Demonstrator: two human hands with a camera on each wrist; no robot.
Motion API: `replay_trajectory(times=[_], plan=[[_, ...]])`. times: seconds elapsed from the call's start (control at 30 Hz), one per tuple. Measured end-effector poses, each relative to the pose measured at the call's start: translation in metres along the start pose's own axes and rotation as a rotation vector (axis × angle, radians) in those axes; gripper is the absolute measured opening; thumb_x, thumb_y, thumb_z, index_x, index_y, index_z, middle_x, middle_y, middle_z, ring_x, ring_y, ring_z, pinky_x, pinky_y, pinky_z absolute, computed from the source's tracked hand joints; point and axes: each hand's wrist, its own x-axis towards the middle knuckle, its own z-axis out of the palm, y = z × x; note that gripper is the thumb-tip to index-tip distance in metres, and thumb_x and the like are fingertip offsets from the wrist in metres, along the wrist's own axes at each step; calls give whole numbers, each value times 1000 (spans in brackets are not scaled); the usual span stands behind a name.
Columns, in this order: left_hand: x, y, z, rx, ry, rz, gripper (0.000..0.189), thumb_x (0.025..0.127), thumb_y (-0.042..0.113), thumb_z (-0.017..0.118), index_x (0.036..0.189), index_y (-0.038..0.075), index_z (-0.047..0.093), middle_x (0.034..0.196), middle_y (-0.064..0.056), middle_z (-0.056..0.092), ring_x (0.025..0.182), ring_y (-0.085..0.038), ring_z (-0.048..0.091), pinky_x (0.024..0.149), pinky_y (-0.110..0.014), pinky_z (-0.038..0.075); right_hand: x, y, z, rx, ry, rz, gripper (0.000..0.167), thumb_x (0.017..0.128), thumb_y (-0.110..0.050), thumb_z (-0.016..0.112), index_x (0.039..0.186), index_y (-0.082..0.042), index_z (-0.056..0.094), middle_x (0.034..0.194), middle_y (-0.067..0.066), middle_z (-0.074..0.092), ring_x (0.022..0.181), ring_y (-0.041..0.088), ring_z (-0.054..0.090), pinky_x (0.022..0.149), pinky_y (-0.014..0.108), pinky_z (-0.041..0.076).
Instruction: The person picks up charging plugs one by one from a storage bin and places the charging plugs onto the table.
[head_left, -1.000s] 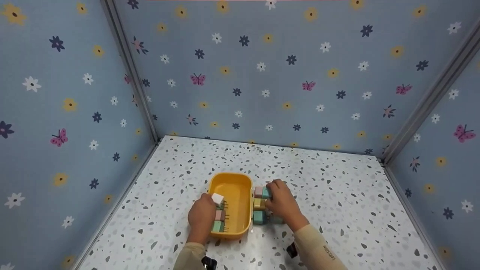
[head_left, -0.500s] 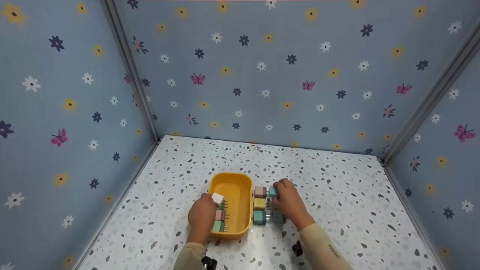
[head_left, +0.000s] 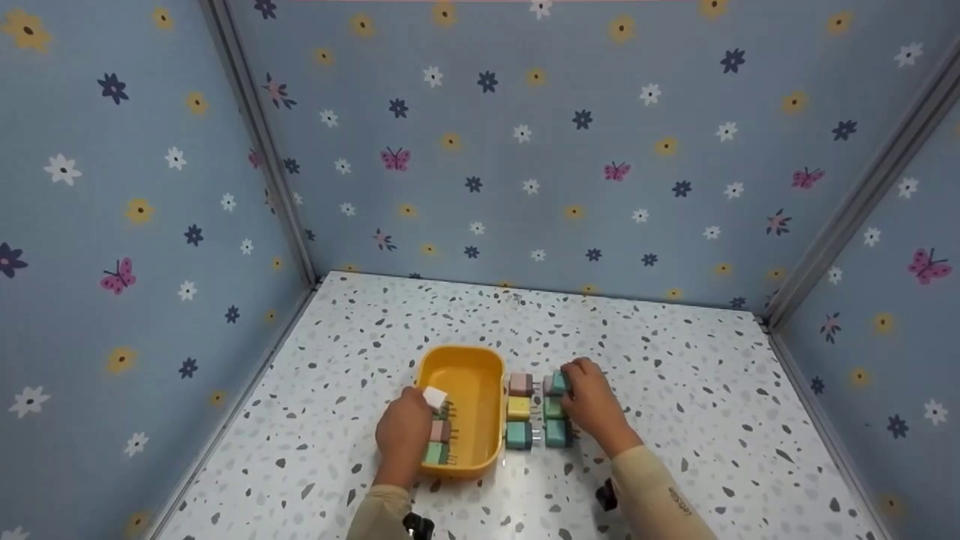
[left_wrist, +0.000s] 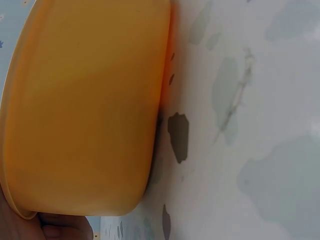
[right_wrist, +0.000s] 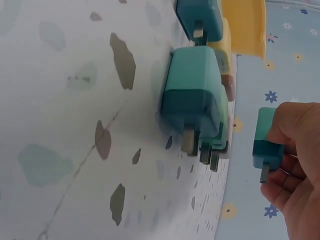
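My left hand [head_left: 405,431] grips the left rim of a yellow bin [head_left: 469,472]; in the left wrist view its fingers [left_wrist: 65,227] curl at the rim. Inside the bin, beside that hand, sit several plug chargers, among them a white one [head_left: 435,397] and a pink one [head_left: 439,430]. My right hand [head_left: 598,403] pinches a teal plug charger [right_wrist: 267,132] between thumb and fingers, with its prongs showing and raised off the table in the right wrist view. Just below it stand a green charger [head_left: 553,407] and another teal charger [head_left: 557,433].
Between the bin and my right hand, a column holds a pink charger [head_left: 520,385], a yellow charger [head_left: 518,407] and a teal charger [head_left: 518,435]. The speckled white table [head_left: 675,390] meets flower-patterned walls [head_left: 525,210] at the back and sides.
My right hand has moved to the right with the teal charger, from beside the pink charger to over the second column, uncovering chargers there. My left hand and the bin have stayed put.
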Motion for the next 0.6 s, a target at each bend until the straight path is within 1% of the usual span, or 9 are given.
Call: replay_trajectory(times=[0.2,0.37,0.43,0.6], plan=[[-1,-2,1,-35,20,6,42,112,35,30,111,5,59,82,-8,63,67,-23,58,60,-39,46,0,10,-1,16,-16,9,55,86,-5,75,139,-5,58,133,10,54,123,25,56,107,44,47],[-3,-2,2,-8,49,39,38,111,31,33,111,5,61,83,-8,67,68,-21,61,61,-42,49,1,20,-2,-1,1,-25,56,85,-5,78,138,-1,59,136,16,54,127,31,55,109,47,45],[-3,-2,2,3,52,44,37,111,30,34,112,5,61,84,-8,68,69,-21,61,62,-42,50,1,24,-3,-5,7,-35,55,85,-6,79,136,0,59,136,18,54,127,33,55,108,48,45],[-2,-1,1,3,31,21,38,111,32,32,114,6,61,85,-7,67,69,-20,59,65,-41,50,4,30,-3,-6,-10,-13,53,87,-9,81,134,0,60,135,17,55,125,32,56,108,48,45]])
